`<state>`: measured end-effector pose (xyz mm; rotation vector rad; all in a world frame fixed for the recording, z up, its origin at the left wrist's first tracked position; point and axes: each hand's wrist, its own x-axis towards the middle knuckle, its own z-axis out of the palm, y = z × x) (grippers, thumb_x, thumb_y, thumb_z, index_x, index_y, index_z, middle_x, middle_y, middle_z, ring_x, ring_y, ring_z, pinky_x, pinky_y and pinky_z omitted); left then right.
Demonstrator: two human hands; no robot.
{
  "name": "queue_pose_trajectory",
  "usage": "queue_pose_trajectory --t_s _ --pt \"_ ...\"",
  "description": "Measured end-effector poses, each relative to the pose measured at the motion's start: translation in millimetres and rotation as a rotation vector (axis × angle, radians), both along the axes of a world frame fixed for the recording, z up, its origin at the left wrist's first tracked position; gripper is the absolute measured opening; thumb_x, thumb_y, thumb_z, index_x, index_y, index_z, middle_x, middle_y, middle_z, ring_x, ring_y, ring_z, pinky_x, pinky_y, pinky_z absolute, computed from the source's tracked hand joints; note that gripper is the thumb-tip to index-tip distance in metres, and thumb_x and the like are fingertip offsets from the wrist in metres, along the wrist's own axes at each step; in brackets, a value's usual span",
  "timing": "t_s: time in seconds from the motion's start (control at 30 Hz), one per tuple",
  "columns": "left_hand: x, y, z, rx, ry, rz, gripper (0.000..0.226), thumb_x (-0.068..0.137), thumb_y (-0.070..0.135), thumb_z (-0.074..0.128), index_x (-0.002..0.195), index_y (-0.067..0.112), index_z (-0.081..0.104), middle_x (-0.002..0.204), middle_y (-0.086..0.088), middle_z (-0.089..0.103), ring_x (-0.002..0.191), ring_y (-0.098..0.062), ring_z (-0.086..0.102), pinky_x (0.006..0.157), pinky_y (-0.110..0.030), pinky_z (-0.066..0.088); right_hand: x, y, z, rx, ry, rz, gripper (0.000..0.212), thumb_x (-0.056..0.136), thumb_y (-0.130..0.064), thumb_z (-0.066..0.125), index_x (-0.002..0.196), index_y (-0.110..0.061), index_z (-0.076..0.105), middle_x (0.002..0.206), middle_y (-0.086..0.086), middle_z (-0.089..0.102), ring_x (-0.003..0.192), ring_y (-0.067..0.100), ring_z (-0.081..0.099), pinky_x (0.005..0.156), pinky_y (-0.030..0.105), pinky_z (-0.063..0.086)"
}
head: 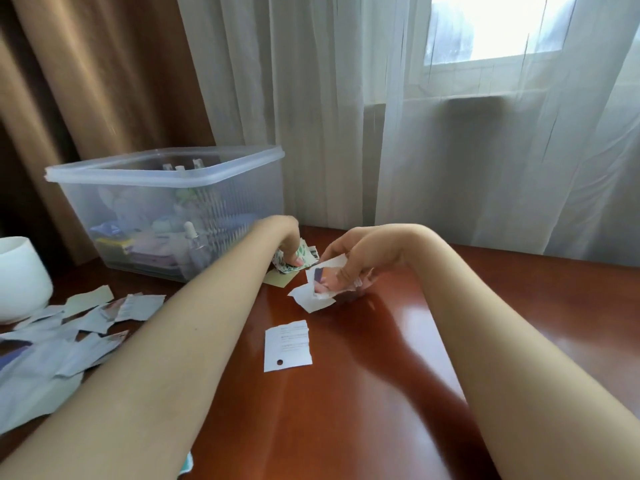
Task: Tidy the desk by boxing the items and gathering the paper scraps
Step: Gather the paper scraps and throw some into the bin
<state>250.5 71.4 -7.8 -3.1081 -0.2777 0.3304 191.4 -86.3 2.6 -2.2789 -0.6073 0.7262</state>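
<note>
Now arms (194, 327) outstretched, left fingers (296, 260) round patterned scraps (305, 251), right fingers (343, 271) round white scraps (311, 300)

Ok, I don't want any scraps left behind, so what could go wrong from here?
The right hand pinches several white scraps; the lowest could slip out. The left hand grips patterned scraps, and its forearm lies beside the pile, so it might sweep pieces off the desk. The punched scrap lying alone may be missed.

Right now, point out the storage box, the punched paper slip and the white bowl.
storage box (86, 202), head view, clear front wall.
punched paper slip (287, 344), head view, sheet's middle.
white bowl (20, 275), head view, rounded side.
</note>
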Motion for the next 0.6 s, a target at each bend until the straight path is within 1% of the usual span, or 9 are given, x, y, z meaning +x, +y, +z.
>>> queue_pose_trajectory --t_s 0.07,0.17,0.27,0.37,0.4,0.47,0.5,0.53,0.6 --pt "-1 0 -1 -0.015 -0.012 -0.006 0.060 0.081 0.019 0.072 0.133 0.000 0.049 0.132 -0.013 0.054 0.115 -0.031 0.057 0.096 -0.037 0.050 -4 7 3 -0.059 -0.051 0.033 0.037 0.084 0.001 0.063 0.112 -0.022 0.056 0.072 0.002 0.058 0.060 0.012 0.048 0.062 0.021 0.043" --pt "-2 2 -2 -0.039 -0.032 -0.008 0.061 0.082 0.014 0.070 0.137 0.001 0.045 0.137 -0.013 0.050 0.117 -0.032 0.055 0.099 -0.039 0.048 -5 22 1 -0.103 -0.117 0.024 0.052 0.083 0.001 0.064 0.128 -0.023 0.051 0.070 0.002 0.057 0.060 0.012 0.048 0.060 0.021 0.042" --pt "-4 2 -3 -0.040 -0.041 -0.015 0.061 0.083 0.013 0.069 0.138 0.002 0.044 0.137 -0.012 0.050 0.116 -0.032 0.056 0.097 -0.038 0.049 -7 31 -4 -0.178 -0.153 0.006 0.057 0.083 0.002 0.061 0.132 -0.023 0.049 0.073 0.003 0.052 0.058 0.012 0.045 0.053 0.020 0.039" --pt "-3 3 -4 -0.023 -0.051 -0.041 0.056 0.081 0.019 0.072 0.130 0.000 0.050 0.131 -0.013 0.054 0.114 -0.031 0.057 0.095 -0.038 0.048 -12 34 -8 -0.243 -0.176 -0.009 0.059 0.083 -0.003 0.062 0.136 -0.025 0.045 0.075 0.000 0.050 0.056 0.011 0.044 0.048 0.019 0.036" --pt "-4 3 -5 -0.024 -0.057 -0.041 0.056 0.081 0.020 0.072 0.129 0.001 0.051 0.130 -0.013 0.055 0.114 -0.031 0.057 0.096 -0.037 0.048 -14 34 -9 -0.262 -0.197 -0.014 0.061 0.083 -0.007 0.064 0.137 -0.026 0.043 0.080 0.000 0.052 0.061 0.011 0.046 0.050 0.020 0.038" --pt "-4 4 -6 -0.038 -0.074 -0.032 0.057 0.080 0.020 0.073 0.130 0.001 0.050 0.131 -0.012 0.055 0.115 -0.030 0.056 0.096 -0.037 0.048 -16 36 -11 -0.306 -0.244 -0.013 0.067 0.081 -0.015 0.069 0.140 -0.027 0.039 0.108 0.001 0.054 0.085 0.016 0.051 0.066 0.023 0.043" --pt "-3 5 -7 -0.049 -0.083 -0.031 0.057 0.080 0.019 0.073 0.129 0.001 0.051 0.130 -0.012 0.055 0.115 -0.030 0.056 0.095 -0.037 0.047 -17 37 -13 -0.327 -0.257 -0.012 0.069 0.081 -0.017 0.070 0.141 -0.027 0.038 0.124 0.001 0.049 0.097 0.019 0.049 0.074 0.025 0.043" --pt "-3 5 -9 -0.059 -0.094 -0.032 0.055 0.080 0.019 0.073 0.128 0.001 0.052 0.130 -0.012 0.055 0.115 -0.030 0.056 0.095 -0.037 0.047 -18 38 -14 -0.342 -0.263 -0.012 0.070 0.081 -0.015 0.070 0.141 -0.025 0.037 0.133 0.002 0.045 0.106 0.021 0.048 0.079 0.026 0.043" --pt "-3 6 -10 -0.076 -0.118 -0.033 0.057 0.079 0.021 0.075 0.128 0.003 0.052 0.129 -0.011 0.056 0.114 -0.030 0.056 0.097 -0.038 0.048 -19 40 -15 -0.363 -0.274 -0.020 0.068 0.081 -0.009 0.067 0.141 -0.020 0.037 0.138 0.005 0.043 0.113 0.025 0.048 0.086 0.030 0.043"
